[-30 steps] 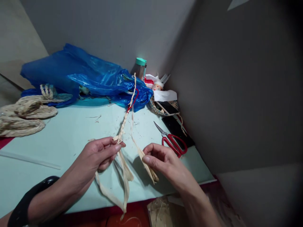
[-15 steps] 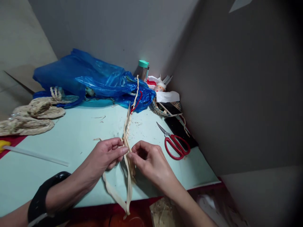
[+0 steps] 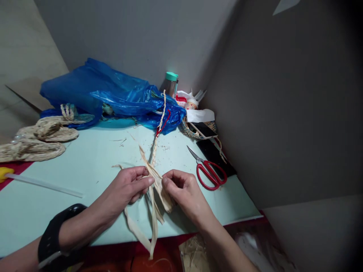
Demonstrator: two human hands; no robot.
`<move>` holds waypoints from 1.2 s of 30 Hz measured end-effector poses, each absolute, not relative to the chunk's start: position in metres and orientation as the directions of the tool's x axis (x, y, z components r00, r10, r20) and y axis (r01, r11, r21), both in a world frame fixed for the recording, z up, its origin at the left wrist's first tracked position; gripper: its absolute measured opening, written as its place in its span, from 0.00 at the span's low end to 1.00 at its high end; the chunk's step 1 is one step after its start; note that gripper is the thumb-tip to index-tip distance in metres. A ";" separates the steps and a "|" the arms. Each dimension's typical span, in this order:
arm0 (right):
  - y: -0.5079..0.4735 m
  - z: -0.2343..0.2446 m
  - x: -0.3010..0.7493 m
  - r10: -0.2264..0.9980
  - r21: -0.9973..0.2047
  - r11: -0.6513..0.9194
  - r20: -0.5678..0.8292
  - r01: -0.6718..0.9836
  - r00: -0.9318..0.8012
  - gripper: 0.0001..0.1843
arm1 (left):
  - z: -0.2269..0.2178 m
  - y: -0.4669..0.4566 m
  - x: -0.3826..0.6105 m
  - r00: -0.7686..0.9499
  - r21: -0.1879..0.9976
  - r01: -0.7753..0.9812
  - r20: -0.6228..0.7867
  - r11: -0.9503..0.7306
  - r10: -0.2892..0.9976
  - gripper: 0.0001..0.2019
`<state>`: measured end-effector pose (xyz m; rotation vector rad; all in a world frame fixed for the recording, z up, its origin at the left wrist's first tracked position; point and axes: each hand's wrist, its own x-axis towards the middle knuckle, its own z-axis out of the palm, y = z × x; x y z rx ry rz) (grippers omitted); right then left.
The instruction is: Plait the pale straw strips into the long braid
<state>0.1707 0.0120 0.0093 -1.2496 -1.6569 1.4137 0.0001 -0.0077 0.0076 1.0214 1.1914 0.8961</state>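
A pale braid (image 3: 154, 153) of flat, dried plant-fibre strips runs up the middle of the table to a red cord (image 3: 163, 126) near the blue bag. My left hand (image 3: 133, 185) pinches the braid's lower end between thumb and fingers, and loose strips (image 3: 153, 226) hang below it past the table's front edge. Just to the right, my right hand (image 3: 180, 189) is closed on a wider fibre strip (image 3: 163, 192), which crosses the braid at a slant. Its thin tip points up and left. My left wrist wears a black band (image 3: 58, 230).
Red-handled scissors (image 3: 211, 173) lie on the right beside a dark flat object (image 3: 208, 151). A blue plastic bag (image 3: 113, 87), a bottle (image 3: 170, 84) and a basket with a phone (image 3: 205, 130) stand behind. Fibre bundles (image 3: 36, 145) and a translucent stick (image 3: 47, 186) are on the left.
My right hand has shifted slightly right, drawing the wide strip away from the braid. That strip's upper end has swung left, off the braid. My left hand keeps its pinch.
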 end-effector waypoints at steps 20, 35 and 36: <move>0.009 0.012 0.162 0.920 -0.957 -0.052 -0.156 0.284 -0.359 0.08 | 0.007 -0.009 -0.001 0.135 0.954 -0.028 -0.291 0.297 0.947 0.06; 0.011 0.017 0.163 0.909 -0.859 0.229 0.021 0.457 -0.416 0.06 | 0.008 -0.008 0.002 0.101 0.962 -0.019 -0.271 0.274 0.957 0.05; 0.012 0.018 0.163 0.902 -0.836 0.259 0.030 0.483 -0.431 0.05 | 0.008 -0.007 0.003 0.096 0.963 -0.015 -0.266 0.268 0.959 0.04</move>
